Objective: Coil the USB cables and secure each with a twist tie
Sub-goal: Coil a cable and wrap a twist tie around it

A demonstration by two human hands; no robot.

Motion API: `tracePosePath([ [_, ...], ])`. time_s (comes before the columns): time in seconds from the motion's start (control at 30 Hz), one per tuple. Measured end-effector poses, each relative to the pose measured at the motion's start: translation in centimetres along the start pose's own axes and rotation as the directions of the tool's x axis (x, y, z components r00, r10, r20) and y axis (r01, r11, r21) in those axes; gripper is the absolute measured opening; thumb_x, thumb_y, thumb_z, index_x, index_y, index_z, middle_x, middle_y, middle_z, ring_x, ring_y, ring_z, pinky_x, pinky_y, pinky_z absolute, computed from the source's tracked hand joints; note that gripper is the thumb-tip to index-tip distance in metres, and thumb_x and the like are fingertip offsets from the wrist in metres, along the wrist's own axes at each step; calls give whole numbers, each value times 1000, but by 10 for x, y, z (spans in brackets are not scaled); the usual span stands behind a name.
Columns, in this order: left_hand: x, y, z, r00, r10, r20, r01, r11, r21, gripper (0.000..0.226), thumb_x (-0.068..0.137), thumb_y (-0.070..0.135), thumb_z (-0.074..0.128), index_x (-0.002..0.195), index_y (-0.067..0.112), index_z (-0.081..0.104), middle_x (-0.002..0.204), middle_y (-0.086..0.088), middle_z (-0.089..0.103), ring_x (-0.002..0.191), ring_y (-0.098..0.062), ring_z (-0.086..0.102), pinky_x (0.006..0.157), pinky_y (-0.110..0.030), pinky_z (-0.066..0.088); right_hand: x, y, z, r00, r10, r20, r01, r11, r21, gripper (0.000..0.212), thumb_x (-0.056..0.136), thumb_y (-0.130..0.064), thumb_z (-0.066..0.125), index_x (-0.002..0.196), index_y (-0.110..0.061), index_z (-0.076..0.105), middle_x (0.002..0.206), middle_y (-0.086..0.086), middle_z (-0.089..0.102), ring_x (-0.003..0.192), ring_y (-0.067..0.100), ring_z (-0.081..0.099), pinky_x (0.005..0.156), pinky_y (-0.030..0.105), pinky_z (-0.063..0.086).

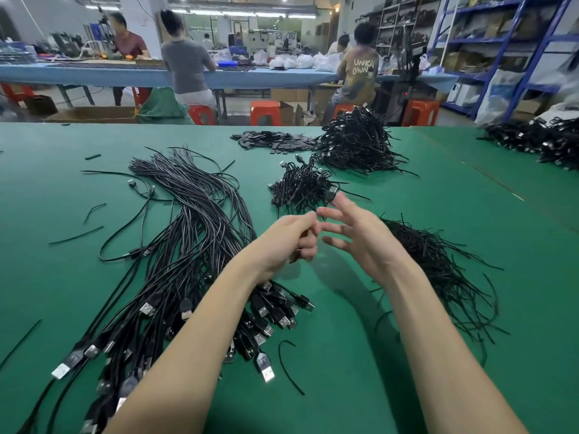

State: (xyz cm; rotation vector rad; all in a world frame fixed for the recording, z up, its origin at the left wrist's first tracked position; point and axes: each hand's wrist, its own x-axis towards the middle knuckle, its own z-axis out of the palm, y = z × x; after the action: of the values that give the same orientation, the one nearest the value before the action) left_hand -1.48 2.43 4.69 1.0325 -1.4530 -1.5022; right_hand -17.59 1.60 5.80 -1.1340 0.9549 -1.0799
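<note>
A long bundle of loose black USB cables (194,233) lies on the green table (344,339) at the left, plugs toward me. My left hand (288,242) hovers above the table with curled fingers; a small dark piece shows under them, but what it is stays unclear. My right hand (354,236) is beside it, fingers spread and holding nothing. A heap of black twist ties (438,270) lies just right of my right hand. A small pile of coiled, tied cables (300,189) sits just beyond my hands.
A bigger heap of coiled cables (357,145) and flat black pieces (275,140) lie farther back. More cables (539,140) are at the far right. Stray ties (289,368) dot the table. People sit at a blue bench (103,75) behind.
</note>
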Motion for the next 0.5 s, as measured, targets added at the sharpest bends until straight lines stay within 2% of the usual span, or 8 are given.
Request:
tracePosePath([
  [0.1, 0, 3, 10, 1000, 30, -7, -31, 952, -305, 28, 108, 17, 32, 91, 8, 51, 59, 3, 44, 60, -15, 43, 63, -24, 44, -1, 5, 3, 995, 76, 63, -82, 990, 113, 61, 91, -61, 50, 133, -16, 54, 106, 0, 67, 82, 8, 69, 79, 31, 55],
  [0.13, 1, 5, 12, 999, 48, -4, -45, 918, -393, 24, 107, 15, 33, 95, 6, 51, 63, 2, 48, 65, -16, 46, 69, -27, 45, -2, 7, 2, 992, 88, 95, -96, 992, 83, 67, 93, -62, 47, 137, -12, 53, 102, 1, 65, 82, 10, 67, 82, 32, 56],
  [0.23, 1, 11, 11, 996, 77, -41, -87, 810, -579, 17, 106, 11, 37, 104, 9, 54, 80, -2, 58, 78, -17, 55, 84, -33, 45, -8, 13, 4, 943, 154, 296, -127, 986, -110, 75, 90, -71, 42, 143, -19, 53, 122, 0, 69, 114, 15, 66, 106, 42, 48],
  [0.3, 1, 14, 6, 994, 67, -85, -106, 757, -644, 15, 104, 7, 38, 100, 12, 53, 86, -3, 61, 80, -17, 58, 83, -32, 47, -12, 12, 7, 903, 180, 390, -123, 978, -168, 64, 91, -70, 45, 138, -28, 56, 117, 4, 74, 112, 17, 68, 112, 45, 43],
  [0.37, 1, 17, -1, 989, 41, -141, -128, 709, -694, 16, 103, 8, 39, 94, 14, 51, 81, 0, 56, 71, -13, 56, 70, -26, 50, -14, 9, 5, 906, 167, 388, -71, 965, -251, 60, 88, -64, 57, 133, -24, 59, 101, 13, 76, 107, 22, 69, 115, 45, 40],
  [0.43, -1, 21, -8, 984, 3, -177, -138, 638, -757, 20, 106, 15, 37, 90, 14, 49, 68, 5, 42, 58, -9, 41, 56, -21, 43, -15, 3, -1, 926, 133, 353, -25, 955, -295, 61, 86, -54, 66, 134, -17, 58, 82, 14, 75, 99, 30, 74, 107, 41, 49],
  [0.5, -1, 24, -12, 981, -23, -192, -141, 591, -794, 27, 109, 23, 34, 89, 14, 49, 61, 7, 29, 54, -8, 25, 49, -19, 33, -16, -2, -12, 929, 123, 349, -39, 970, -238, 53, 90, -48, 67, 134, -20, 60, 71, 9, 69, 72, 25, 72, 79, 33, 61],
])
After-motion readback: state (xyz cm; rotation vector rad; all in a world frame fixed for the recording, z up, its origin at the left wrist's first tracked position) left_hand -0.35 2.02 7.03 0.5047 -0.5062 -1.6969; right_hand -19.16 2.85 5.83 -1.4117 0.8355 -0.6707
